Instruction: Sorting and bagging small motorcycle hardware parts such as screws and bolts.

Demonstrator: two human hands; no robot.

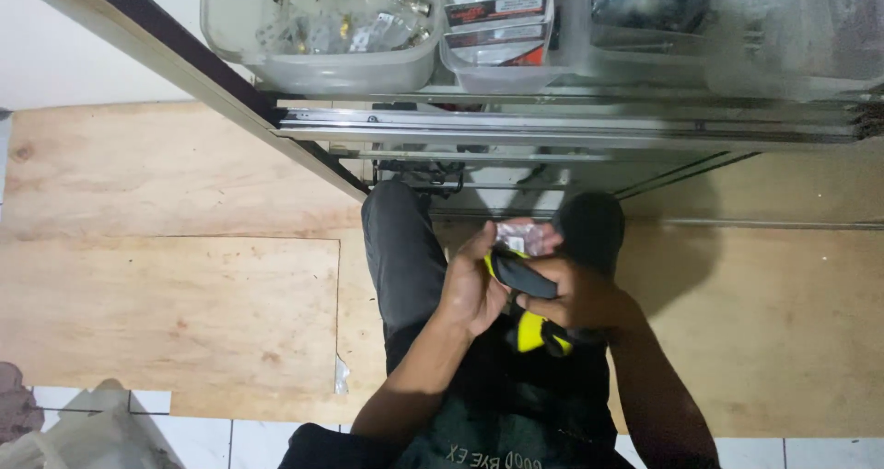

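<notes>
Plywood floor below; both hands' grip encloses yellow tool.

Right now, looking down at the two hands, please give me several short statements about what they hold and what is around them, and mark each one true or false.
1. Both hands are on a yellow and black tool. True.
2. The left hand rests flat on the plywood floor. False: it is raised in front of the person, pinching a small clear packet together with the right hand.
3. Clear plastic bins sit on the shelf above the hands. True.
4. The bins are stacked on the plywood floor. False: they sit on a glass shelf, above the floor.
5. The person's trousers are dark. True.
</notes>
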